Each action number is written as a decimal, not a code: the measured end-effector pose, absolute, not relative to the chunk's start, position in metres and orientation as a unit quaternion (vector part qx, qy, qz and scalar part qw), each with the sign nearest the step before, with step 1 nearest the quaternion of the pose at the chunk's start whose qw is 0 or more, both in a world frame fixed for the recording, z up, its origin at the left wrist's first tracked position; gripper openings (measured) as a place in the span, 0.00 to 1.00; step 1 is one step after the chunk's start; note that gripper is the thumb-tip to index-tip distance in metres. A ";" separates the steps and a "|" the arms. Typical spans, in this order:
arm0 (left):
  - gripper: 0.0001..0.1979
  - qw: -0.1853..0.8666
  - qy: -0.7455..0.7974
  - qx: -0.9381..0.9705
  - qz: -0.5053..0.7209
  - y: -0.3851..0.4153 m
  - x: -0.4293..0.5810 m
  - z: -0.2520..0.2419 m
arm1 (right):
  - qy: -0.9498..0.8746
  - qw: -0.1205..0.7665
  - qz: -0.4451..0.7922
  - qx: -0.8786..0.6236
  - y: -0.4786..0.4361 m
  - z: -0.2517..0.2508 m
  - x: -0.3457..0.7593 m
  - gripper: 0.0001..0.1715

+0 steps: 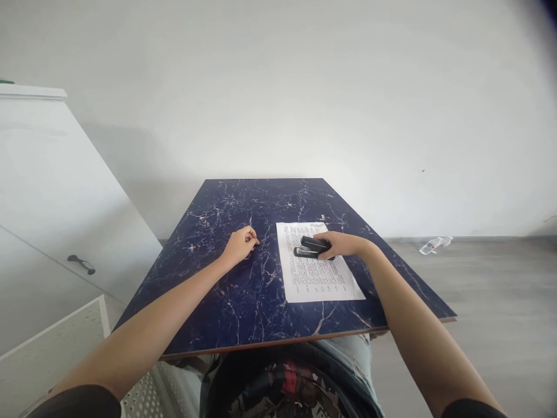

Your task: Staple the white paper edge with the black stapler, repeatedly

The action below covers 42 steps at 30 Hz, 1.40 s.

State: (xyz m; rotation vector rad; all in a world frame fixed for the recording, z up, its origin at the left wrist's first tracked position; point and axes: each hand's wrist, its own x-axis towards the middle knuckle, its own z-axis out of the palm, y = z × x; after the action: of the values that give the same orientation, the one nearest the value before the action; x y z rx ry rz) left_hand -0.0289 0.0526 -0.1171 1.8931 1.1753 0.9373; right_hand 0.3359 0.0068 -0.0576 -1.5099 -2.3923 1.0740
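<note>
- Head view: a dark blue, marble-patterned table [230,203] is seen from above, with a white wall [278,104] behind it.
- On the right part of the table, a printed sheet [319,294] is laid flat; whether it is one page or several cannot be told.
- A black stapler [311,244] is held over the sheet by the right hand [337,244], which is closed around its rear end. Its front is pointed to the left, and its top arm and base are parted at that end.
- Whether the base is rested on the paper or held just above it cannot be made out.
- The left hand [241,244] is placed to the left of the sheet, apart from it, at the table top. Its fingers are curled in, and nothing is seen in them.
- What is done, as judged from this moment: the sheet is spread out and the stapler is firmly in hand.
- What is left undone: no paper is seen between the stapler's parted arms, they are not pressed together, and no staple can be made out in the sheet. Work with the stapler therefore appears unfinished.
- Just beyond the sheet's far edge, a small pale piece [322,217] is seen on the table; it is too small to be identified.
</note>
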 end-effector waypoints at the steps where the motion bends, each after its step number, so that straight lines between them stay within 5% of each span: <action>1: 0.03 0.355 0.454 0.733 0.363 0.053 -0.029 -0.118 | -0.786 0.062 0.357 -0.501 0.003 -0.057 0.343 0.22; 19: 0.03 0.358 0.466 0.729 0.349 0.049 -0.028 -0.112 | -0.715 0.041 0.321 -0.620 -0.040 -0.056 0.437 0.38; 25: 0.06 0.294 0.455 0.758 0.363 0.044 -0.028 -0.109 | -0.737 0.075 0.292 -0.605 -0.024 -0.037 0.411 0.55; 29: 0.10 0.223 0.431 0.815 0.318 0.039 -0.026 -0.107 | -0.760 0.197 0.177 -0.594 -0.002 -0.027 0.331 0.42; 33: 0.13 0.185 0.403 0.855 0.270 0.036 -0.025 -0.104 | -0.819 0.146 0.140 -0.536 0.018 -0.044 0.235 0.08; 36: 0.13 0.192 0.382 0.869 0.248 0.038 -0.026 -0.103 | -0.796 0.080 0.082 -0.595 0.025 -0.069 0.184 0.07; 42: 0.14 0.184 0.395 0.875 0.212 0.042 -0.025 -0.107 | -0.816 0.121 -0.010 -0.566 0.023 -0.106 0.152 0.12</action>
State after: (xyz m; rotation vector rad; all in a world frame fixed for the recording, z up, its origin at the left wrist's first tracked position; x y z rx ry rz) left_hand -0.0251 0.0422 -0.1072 2.4671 1.1136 0.5969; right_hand 0.1523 0.0226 -0.1060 -1.6526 -2.3823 -0.0278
